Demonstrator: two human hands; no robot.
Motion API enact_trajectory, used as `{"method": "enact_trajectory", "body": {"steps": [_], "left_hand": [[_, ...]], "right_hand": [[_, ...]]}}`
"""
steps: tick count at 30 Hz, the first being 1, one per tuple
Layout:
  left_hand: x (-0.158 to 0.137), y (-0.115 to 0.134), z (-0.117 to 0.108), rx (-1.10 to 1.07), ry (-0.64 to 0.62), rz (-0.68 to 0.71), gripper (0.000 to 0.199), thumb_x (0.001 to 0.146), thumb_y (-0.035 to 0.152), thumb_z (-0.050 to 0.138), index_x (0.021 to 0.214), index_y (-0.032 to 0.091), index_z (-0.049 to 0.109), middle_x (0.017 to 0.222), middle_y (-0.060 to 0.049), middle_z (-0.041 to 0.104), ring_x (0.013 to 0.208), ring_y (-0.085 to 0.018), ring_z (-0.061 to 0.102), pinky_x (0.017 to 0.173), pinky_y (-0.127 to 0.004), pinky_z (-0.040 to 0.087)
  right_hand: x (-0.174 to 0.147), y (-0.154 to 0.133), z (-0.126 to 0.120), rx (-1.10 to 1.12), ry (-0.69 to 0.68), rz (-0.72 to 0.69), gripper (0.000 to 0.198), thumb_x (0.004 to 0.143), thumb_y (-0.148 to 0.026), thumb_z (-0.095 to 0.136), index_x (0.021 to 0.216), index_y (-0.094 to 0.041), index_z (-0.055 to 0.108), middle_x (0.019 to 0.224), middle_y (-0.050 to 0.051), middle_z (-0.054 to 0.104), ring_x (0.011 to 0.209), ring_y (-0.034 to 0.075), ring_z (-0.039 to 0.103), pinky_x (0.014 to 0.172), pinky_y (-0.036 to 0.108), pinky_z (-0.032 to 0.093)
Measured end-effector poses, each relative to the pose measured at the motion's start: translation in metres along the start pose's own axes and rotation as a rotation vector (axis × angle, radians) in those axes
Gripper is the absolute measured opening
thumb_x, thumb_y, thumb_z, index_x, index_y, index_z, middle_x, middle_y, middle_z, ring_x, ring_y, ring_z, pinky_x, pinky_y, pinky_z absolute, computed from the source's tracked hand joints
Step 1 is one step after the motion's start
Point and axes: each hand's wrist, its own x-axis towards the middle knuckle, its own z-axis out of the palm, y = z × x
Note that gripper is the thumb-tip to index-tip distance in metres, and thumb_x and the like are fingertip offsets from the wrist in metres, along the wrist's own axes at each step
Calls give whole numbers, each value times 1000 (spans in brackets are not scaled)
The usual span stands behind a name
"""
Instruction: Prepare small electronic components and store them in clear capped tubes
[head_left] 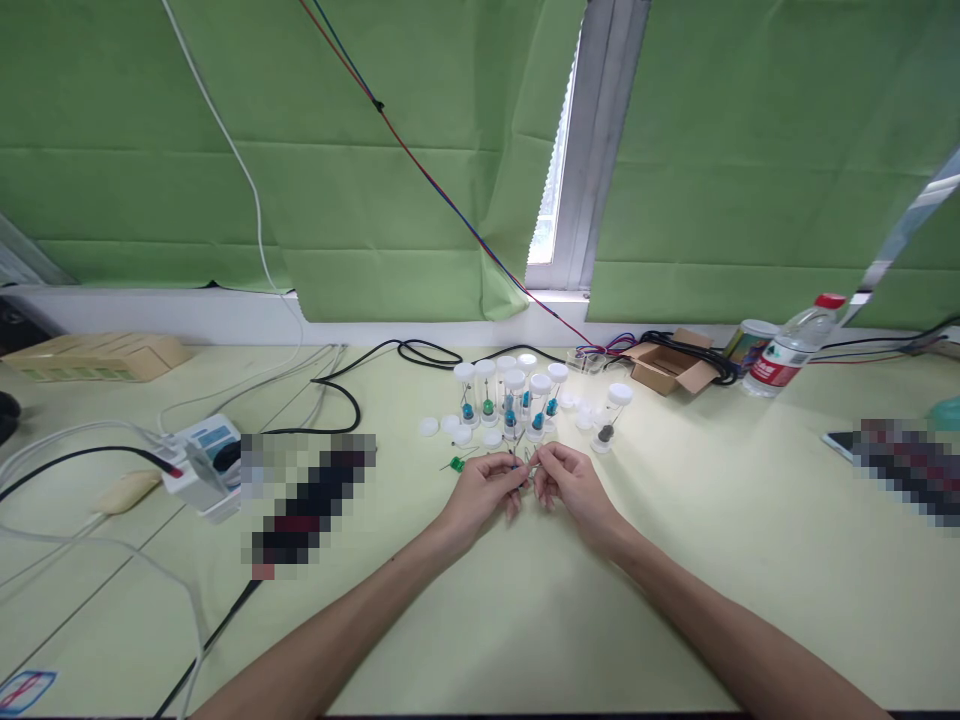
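My left hand (484, 488) and my right hand (570, 482) meet close together over the table, both with fingers pinched. Between the fingertips is a small thin piece with a dark stem; the fingers hide most of it, so its kind is unclear. Just beyond stand several clear capped vials (539, 405), holding small blue or green pieces on thin stems. Apart at the right, one vial (605, 433) contains a dark grey piece. A small green piece (457, 464) with thin wires lies left of my left hand. Loose white caps (462, 435) lie around the vials.
At the left are a white power strip (202, 465), cables and a cardboard package (97, 357). Behind the vials runs a black cable (360, 400). An opened cardboard box (670, 365), a can (750, 343) and a water bottle (791, 350) stand back right. Blurred-out objects lie on both sides.
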Motion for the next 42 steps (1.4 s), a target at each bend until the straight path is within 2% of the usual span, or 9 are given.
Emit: {"method": "enact_trajectory", "body": {"steps": [27, 42], "left_hand": [[-2, 2, 1, -7, 2, -9, 26, 78, 39, 70, 74, 14, 66, 65, -1, 58, 48, -8, 50, 48, -23, 39], [-1, 0, 0, 9, -16, 4, 30, 78, 43, 70, 75, 13, 66, 68, -3, 61, 49, -9, 51, 48, -23, 40]], "right_hand": [[0, 2, -1, 6, -15, -3, 38, 84, -55, 60, 76, -18, 61, 52, -2, 56, 45, 9, 49, 45, 21, 37], [-1, -1, 0, -22, -26, -1, 37, 86, -52, 59, 74, -17, 60, 53, -2, 57, 45, 9, 48, 45, 21, 37]]}}
